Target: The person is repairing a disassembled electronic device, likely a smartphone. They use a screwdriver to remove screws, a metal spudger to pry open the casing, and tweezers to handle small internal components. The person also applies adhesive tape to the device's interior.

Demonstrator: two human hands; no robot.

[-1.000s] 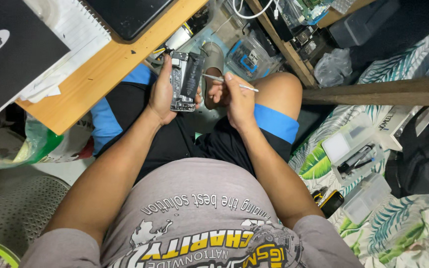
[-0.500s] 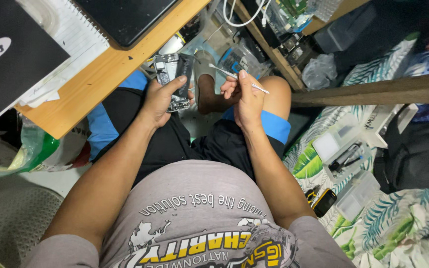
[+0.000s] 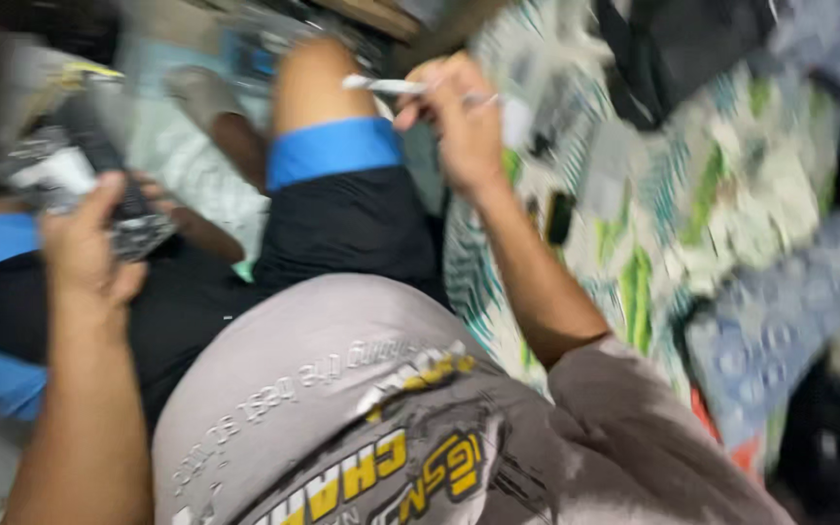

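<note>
Grip check: my left hand (image 3: 85, 243) is clamped on the opened phone (image 3: 99, 185) at far left, over my thigh; my right hand (image 3: 459, 122) pinches a thin white tool (image 3: 386, 86) above my knee. Probably best to brace the phone steady before poking in.

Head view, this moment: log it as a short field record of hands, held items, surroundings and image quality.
left hand: grips an opened dark device
right hand: fingers pinch a thin white tool, raised above the knee
posture: seated, black shorts with blue hem
right side: leaf-patterned cloth strewn with small items
image: heavy motion blur, details unclear
</note>
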